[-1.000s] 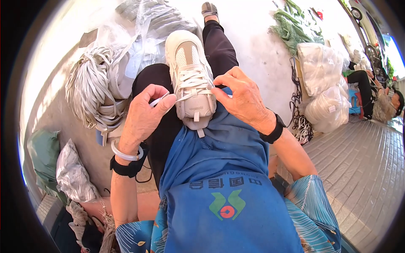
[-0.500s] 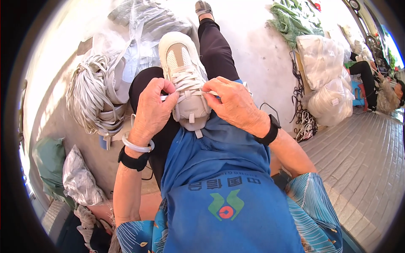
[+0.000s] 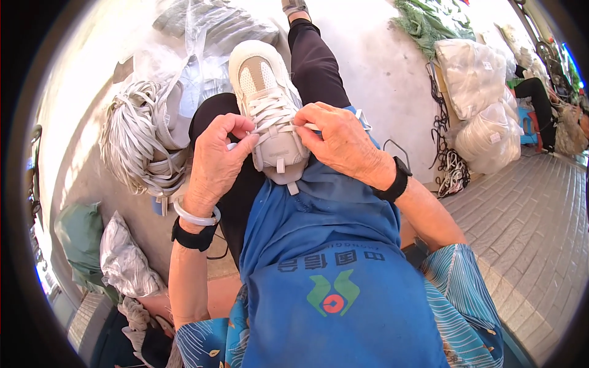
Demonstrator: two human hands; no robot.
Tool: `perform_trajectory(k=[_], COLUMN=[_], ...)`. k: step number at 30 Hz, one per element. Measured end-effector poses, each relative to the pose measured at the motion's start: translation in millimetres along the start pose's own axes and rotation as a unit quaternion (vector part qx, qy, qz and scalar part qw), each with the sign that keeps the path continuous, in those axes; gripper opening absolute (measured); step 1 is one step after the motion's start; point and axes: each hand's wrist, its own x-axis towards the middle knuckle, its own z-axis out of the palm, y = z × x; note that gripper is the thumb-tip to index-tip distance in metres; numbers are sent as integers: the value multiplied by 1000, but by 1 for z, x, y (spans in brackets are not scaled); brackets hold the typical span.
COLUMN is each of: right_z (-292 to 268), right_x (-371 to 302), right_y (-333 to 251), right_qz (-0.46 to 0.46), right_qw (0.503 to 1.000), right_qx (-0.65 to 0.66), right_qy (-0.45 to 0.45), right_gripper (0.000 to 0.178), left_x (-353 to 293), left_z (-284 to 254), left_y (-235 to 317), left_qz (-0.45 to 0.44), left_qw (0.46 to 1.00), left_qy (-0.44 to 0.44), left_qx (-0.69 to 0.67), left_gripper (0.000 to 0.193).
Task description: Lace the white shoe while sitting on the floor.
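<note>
A white and beige sneaker [image 3: 281, 149] rests on my lap with its toe pointing away from me and its tongue end toward me. Flat cream shoelaces [image 3: 270, 109] criss-cross its front. On the shoe's left side, my left hand [image 3: 219, 153] pinches a lace end between thumb and forefinger. Across from it, my right hand [image 3: 341, 142] pinches the other lace end near the top eyelets. Under the shoe's tongue end lies my blue apron [image 3: 325, 208].
A thick bundle of pale laces [image 3: 132, 138] hangs at the left. Beyond it are plastic-wrapped grey bundles [image 3: 215, 27]. Stuffed clear bags [image 3: 472, 76] stand at the right beside dark cords [image 3: 438, 122]. Another person's dark-clothed leg [image 3: 537, 104] shows at far right.
Both hands keep their pinch on the laces beside the shoe, with hardly any movement. The whole view has shifted slightly.
</note>
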Motion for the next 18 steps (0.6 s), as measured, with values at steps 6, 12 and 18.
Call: perform_trajectory(k=[6,12,18], right_z=[0,3,-9], right_x=[1,1,7], right_y=[-3,1,-8], right_qz=[-3,-15,-62], right_qw=[1000,1000,994], right_qx=[3,-4,-45], right_qy=[0,-1,-72], right_gripper=[7,7,7], left_x=[5,7,1], left_z=[1,-23,2], left_y=[-9,-12,-22], left_qz=[27,-277,-158], left_qw=[1000,868,970], left_qy=[0,-189,-65], left_qx=[0,-367,-175], left_gripper=[15,16,18])
